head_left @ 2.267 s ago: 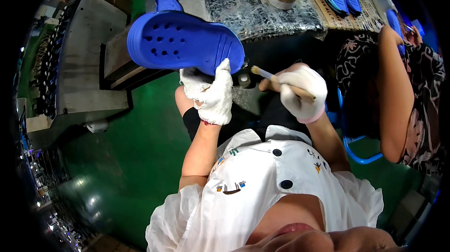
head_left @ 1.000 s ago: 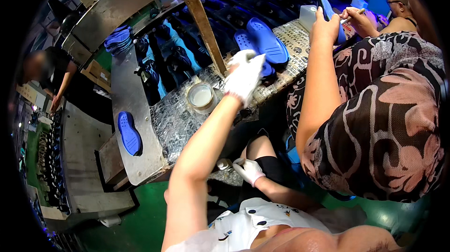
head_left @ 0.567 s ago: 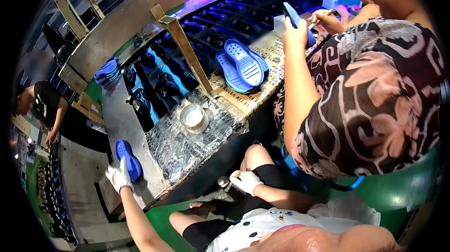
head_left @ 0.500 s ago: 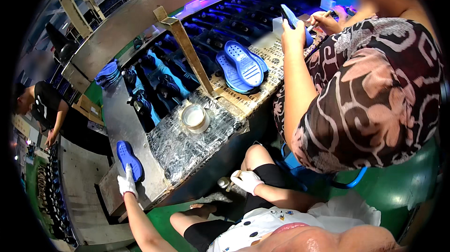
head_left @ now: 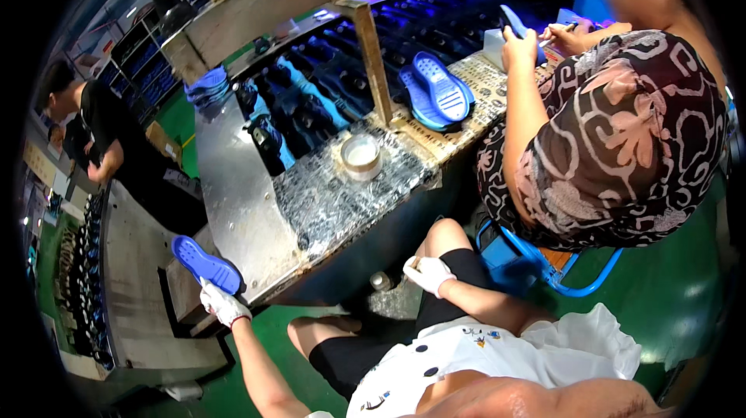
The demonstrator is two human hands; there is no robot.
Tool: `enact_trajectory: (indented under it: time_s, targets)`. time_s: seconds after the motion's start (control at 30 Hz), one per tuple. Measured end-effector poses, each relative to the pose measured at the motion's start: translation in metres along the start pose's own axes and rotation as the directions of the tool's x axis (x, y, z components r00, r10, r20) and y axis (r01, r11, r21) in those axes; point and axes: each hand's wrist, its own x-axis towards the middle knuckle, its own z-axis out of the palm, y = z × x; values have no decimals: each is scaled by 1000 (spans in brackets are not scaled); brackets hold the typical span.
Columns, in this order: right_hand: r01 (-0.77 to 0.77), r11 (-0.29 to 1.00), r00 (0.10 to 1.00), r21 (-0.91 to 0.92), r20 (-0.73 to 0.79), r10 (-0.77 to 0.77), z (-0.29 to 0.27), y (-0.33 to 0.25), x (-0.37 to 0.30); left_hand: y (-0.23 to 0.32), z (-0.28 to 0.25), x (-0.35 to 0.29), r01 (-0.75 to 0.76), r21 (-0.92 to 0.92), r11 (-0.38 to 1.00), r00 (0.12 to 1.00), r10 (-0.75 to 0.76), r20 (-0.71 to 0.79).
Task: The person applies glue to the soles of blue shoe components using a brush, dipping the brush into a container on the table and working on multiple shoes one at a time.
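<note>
At the left corner of the metal table, my left hand [head_left: 224, 304], in a white glove, grips the near end of a blue shoe sole [head_left: 206, 265]. The sole sticks out past the table's left edge. My gloved right hand [head_left: 429, 274] rests by my thigh with its fingers curled in; what they hold, if anything, is hidden. A small round tub with white contents [head_left: 362, 158] stands on the plastic-covered part of the table. Several blue soles [head_left: 440, 93] lie stacked on printed brown paper beyond it.
A co-worker in a patterned top [head_left: 622, 138] sits at my right, holding a blue piece. Dark and blue shoes [head_left: 315, 92] line the conveyor behind an upright post [head_left: 368, 57]. More blue pieces [head_left: 207, 88] sit at the far left corner. A person in black [head_left: 128, 150] stands beyond.
My left hand has closed on the sole's near end and drawn it left, off its spot on the metal table. The view has shifted; my right hand stays by my thigh.
</note>
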Motion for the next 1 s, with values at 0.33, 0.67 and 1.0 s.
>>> enact_trajectory:
  time_s: [0.33,0.67,1.0]
  targets:
    - [341,847,915,408,-349,-200,-34,-47,-21,57,0,-153,-185,-352,918,978,208,28]
    - [619,554,780,557,-518,-351,-111,-153,-72,54,13,-209,-294,-455,841,951,305,-50]
    - [839,540,501,63,-478,-722,-109,-174,-67,51,5,-222,-262,-442,858,951,308,35]
